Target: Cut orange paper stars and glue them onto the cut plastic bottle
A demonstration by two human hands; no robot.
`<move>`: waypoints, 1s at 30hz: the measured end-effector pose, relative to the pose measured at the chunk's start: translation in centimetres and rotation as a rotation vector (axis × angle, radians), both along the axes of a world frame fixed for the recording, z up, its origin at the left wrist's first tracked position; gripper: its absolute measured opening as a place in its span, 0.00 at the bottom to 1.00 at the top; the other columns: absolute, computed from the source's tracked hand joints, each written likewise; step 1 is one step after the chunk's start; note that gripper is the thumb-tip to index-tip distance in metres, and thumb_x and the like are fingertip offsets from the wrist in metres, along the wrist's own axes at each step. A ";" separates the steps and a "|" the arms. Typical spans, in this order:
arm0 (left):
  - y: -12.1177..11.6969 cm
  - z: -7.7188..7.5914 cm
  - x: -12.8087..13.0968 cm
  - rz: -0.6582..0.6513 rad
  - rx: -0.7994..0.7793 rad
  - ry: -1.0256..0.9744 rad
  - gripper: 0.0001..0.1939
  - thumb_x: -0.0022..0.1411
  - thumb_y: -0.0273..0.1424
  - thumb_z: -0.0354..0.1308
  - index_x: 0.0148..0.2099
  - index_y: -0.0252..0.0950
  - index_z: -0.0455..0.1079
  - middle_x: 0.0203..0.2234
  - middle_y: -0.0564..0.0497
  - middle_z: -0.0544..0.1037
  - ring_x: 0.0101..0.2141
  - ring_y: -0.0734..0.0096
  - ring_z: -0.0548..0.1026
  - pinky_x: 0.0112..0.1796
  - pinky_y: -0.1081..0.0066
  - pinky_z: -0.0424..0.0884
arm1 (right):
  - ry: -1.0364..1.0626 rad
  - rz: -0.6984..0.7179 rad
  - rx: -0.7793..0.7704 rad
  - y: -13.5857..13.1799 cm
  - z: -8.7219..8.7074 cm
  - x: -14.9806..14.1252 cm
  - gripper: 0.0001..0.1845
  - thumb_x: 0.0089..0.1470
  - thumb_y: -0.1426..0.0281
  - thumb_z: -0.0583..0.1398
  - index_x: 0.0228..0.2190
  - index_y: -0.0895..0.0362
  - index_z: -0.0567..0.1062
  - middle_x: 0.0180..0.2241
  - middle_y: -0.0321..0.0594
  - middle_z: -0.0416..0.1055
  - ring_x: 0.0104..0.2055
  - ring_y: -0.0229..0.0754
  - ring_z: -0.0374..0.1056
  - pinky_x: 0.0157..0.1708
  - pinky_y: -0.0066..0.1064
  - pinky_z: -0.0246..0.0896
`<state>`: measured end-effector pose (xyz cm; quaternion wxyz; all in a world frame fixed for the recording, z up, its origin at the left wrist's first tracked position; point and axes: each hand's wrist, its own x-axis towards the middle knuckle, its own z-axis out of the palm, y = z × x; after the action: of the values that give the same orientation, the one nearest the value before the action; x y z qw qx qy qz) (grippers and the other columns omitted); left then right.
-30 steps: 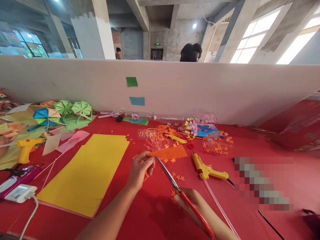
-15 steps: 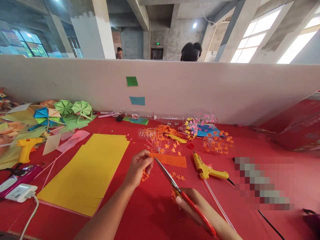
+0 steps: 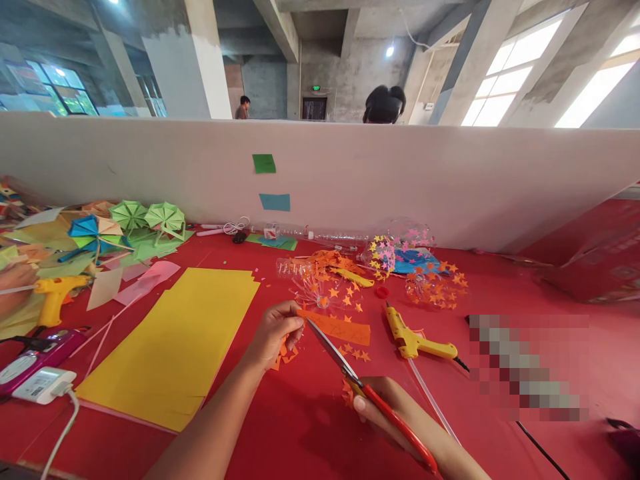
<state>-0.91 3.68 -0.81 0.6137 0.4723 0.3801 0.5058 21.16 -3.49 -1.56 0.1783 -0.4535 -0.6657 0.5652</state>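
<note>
Left grip [image 3: 277, 331] pinching one end of the orange paper strip [image 3: 347, 328] over the bench [image 3: 310, 437]; my right grip [image 3: 384, 400] holds the scissors [image 3: 332, 348], tips just beside that pinch. I should keep the paper taut, my snips short.

r hand [image 3: 393, 396] hides pt of scissors [image 3: 371, 395]

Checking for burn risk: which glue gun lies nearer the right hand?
The yellow glue gun just right of the orange paper strip, close to the right hand. The other glue gun sits far left, past the yellow paper stack.
</note>
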 end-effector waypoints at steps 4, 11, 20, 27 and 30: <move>0.0 -0.1 -0.1 -0.017 -0.009 -0.015 0.06 0.45 0.31 0.57 0.22 0.35 0.64 0.11 0.60 0.63 0.12 0.84 0.56 0.14 0.80 0.52 | 0.001 0.015 0.003 0.1 -0.1 0.2 0.31 0.49 0.40 0.55 0.23 0.56 0.59 0.20 0.28 0.49 0.21 0.31 0.43 0.20 0.27 0.35; 0.0 -0.1 -0.1 -0.033 -0.019 -0.004 0.06 0.45 0.32 0.57 0.22 0.35 0.64 0.10 0.60 0.63 0.12 0.84 0.56 0.14 0.80 0.52 | 0.004 0.052 0.037 0.1 -0.7 0.6 0.31 0.52 0.40 0.51 0.25 0.58 0.62 0.22 0.30 0.52 0.23 0.33 0.46 0.21 0.26 0.39; 0.0 0.0 -0.1 -0.041 -0.031 0.039 0.07 0.44 0.32 0.56 0.21 0.35 0.63 0.10 0.61 0.61 0.11 0.84 0.55 0.13 0.80 0.51 | -0.009 0.015 -0.011 0.0 0.1 0.3 0.30 0.52 0.42 0.53 0.23 0.56 0.60 0.20 0.29 0.51 0.22 0.33 0.45 0.20 0.26 0.39; 0.1 0.1 -0.3 -0.059 -0.035 0.063 0.06 0.43 0.31 0.56 0.21 0.36 0.62 0.10 0.61 0.60 0.12 0.84 0.54 0.12 0.81 0.50 | -0.026 0.004 -0.012 0.1 0.0 0.4 0.26 0.55 0.47 0.55 0.23 0.57 0.60 0.22 0.30 0.52 0.23 0.32 0.46 0.21 0.26 0.39; 0.1 0.0 -0.3 -0.059 -0.040 0.064 0.07 0.43 0.32 0.57 0.22 0.36 0.62 0.11 0.61 0.60 0.12 0.84 0.54 0.12 0.81 0.50 | -0.041 -0.004 -0.058 0.1 0.4 0.4 0.25 0.53 0.48 0.57 0.23 0.57 0.61 0.21 0.30 0.53 0.21 0.31 0.46 0.19 0.26 0.38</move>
<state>-1.21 3.81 -0.82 0.6253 0.4869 0.3952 0.4644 21.56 -3.40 -1.20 0.1524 -0.4712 -0.6516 0.5746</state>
